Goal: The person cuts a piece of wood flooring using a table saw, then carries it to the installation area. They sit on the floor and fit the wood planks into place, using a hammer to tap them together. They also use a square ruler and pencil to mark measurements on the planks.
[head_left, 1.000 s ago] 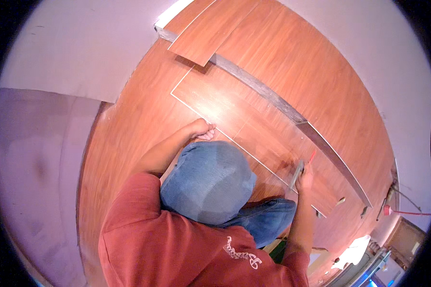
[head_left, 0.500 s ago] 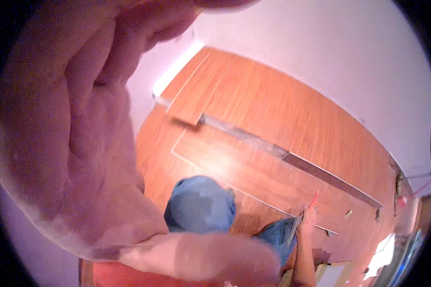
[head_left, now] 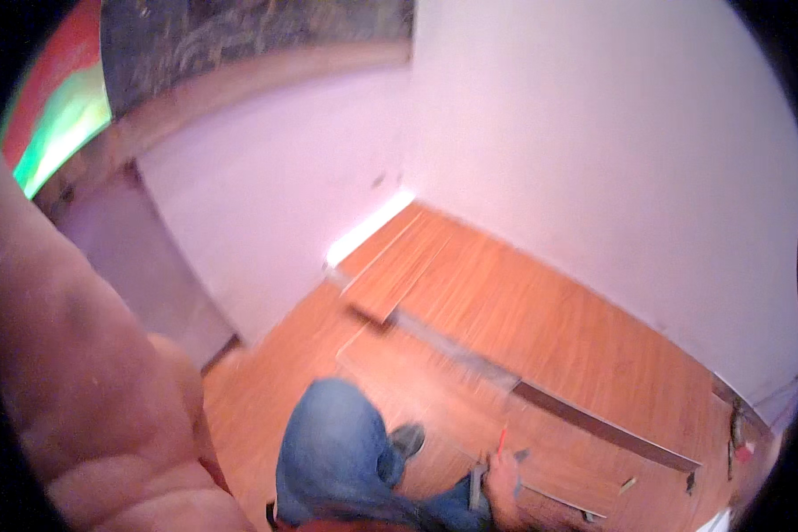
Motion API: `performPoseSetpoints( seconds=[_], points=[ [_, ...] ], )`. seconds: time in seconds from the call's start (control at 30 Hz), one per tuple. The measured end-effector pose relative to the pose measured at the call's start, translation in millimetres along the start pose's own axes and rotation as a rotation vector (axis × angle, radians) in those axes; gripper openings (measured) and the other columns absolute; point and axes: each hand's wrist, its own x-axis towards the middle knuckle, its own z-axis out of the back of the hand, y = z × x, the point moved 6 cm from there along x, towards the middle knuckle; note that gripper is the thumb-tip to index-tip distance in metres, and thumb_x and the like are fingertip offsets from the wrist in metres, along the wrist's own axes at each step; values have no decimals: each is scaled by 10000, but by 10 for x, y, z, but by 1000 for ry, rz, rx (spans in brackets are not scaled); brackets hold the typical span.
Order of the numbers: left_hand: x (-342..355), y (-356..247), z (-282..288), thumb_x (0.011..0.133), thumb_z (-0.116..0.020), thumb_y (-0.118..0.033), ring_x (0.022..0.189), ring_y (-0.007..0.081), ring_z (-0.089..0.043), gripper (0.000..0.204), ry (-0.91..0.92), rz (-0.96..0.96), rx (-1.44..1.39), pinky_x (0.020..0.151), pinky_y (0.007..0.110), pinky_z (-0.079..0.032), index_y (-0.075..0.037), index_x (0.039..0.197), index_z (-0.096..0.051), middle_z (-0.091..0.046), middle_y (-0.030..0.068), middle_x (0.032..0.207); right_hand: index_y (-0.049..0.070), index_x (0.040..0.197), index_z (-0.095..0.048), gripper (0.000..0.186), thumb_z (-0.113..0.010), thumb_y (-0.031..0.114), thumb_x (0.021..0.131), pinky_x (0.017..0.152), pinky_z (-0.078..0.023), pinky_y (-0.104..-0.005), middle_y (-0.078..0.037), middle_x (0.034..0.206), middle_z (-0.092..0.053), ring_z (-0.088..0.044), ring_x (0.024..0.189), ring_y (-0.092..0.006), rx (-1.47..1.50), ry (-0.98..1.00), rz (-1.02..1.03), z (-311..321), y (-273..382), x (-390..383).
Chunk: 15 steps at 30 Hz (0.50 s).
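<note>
My left hand (head_left: 89, 372) looms close at the left edge, its palm side showing. Its fingers are cut off or blurred, and nothing shows in it. Low in the view, beside my bent knee (head_left: 332, 443), my right hand (head_left: 504, 483) is closed around a thin red pencil (head_left: 504, 436) that points up. A grey metal tool (head_left: 476, 486), perhaps a square, lies against the same hand; its full shape is partly hidden. Ahead are wood-look floor planks (head_left: 523, 324), with a long gap (head_left: 452, 350) of bare grey subfloor between the rows.
A pale wall (head_left: 576, 151) rises behind the planks, and another wall (head_left: 284, 186) at the left has a bright strip (head_left: 372, 228) along its foot. A dark plank edge (head_left: 607, 426) runs beside the gap. Small scraps (head_left: 628, 485) lie at the right.
The view has tilted up, showing more wall. My left hand has moved left and down, away from the middle. My right hand still holds the pencil and appears lower.
</note>
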Motion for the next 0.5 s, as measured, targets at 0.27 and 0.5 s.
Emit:
performPoseSetpoints(
  seconds=[0.27, 0.5],
  points=[
    [-277, 19, 61, 1017, -614, -195, 1163, 195, -634, 289, 51, 56, 41, 1032, 373, -492, -54, 1268, -644, -682, 87, 1241, 104, 1126, -687, 336, -683, 111, 790, 908, -494, -510, -219, 1164, -639, -595, 1101, -394, 135, -170, 57, 332, 113, 56],
    [-730, 321, 186, 1036, -587, -216, 1174, 200, -635, 294, 110, -17, 94, 1044, 380, -490, -60, 1278, -646, -682, 86, 1259, 105, 1260, -682, 426, -636, 111, 837, 962, -511, -485, -157, 1358, -631, -607, 1161, -382, -73, -71, 121, 484, 330, -32]
  ],
)
